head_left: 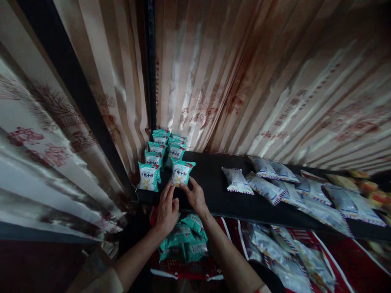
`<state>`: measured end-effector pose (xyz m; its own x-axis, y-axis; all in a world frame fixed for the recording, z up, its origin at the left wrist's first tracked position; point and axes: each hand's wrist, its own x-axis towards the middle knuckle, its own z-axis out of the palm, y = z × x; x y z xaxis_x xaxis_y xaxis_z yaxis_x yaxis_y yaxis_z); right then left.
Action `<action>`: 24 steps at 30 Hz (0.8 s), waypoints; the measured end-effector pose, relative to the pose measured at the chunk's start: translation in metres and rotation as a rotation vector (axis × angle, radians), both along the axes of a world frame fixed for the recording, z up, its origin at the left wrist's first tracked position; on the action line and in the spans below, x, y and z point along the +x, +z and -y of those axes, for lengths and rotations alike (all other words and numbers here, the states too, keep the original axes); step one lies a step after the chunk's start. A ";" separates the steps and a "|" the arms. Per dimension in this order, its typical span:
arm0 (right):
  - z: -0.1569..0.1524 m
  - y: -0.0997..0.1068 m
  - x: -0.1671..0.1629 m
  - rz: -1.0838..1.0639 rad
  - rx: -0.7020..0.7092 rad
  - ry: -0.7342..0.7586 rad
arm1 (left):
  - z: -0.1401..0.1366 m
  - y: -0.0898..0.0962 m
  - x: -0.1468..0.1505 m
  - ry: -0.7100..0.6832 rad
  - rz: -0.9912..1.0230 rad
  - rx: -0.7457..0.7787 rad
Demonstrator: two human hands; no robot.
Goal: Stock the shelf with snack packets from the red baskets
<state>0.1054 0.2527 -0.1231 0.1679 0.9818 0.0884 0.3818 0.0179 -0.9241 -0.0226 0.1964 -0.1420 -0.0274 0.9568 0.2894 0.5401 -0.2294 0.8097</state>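
A teal and white snack packet [181, 171] stands upright at the front of the right-hand row on a black shelf [207, 173]. My left hand [168, 211] has its fingertips against the packet's lower left corner. At its lower right, my right hand [195, 196] pinches it with the thumb in front; the fingers behind are partly hidden. Beside it, another teal packet [148, 178] heads the left row, with several more lined up behind. Below my wrists, a red basket [161, 273] holds several loose teal packets [185, 240].
White snack packets [236, 181] lie further right on the shelf, with yellowish packs at the far end. A second red bag [324, 252] below holds more white packets. Printed pleated curtains [195, 73] hang behind and to the left, with a dark post [149, 61] in the corner.
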 end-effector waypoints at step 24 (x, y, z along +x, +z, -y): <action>-0.059 -0.009 -0.016 0.368 0.002 0.101 | -0.056 -0.029 -0.002 0.029 -0.195 0.104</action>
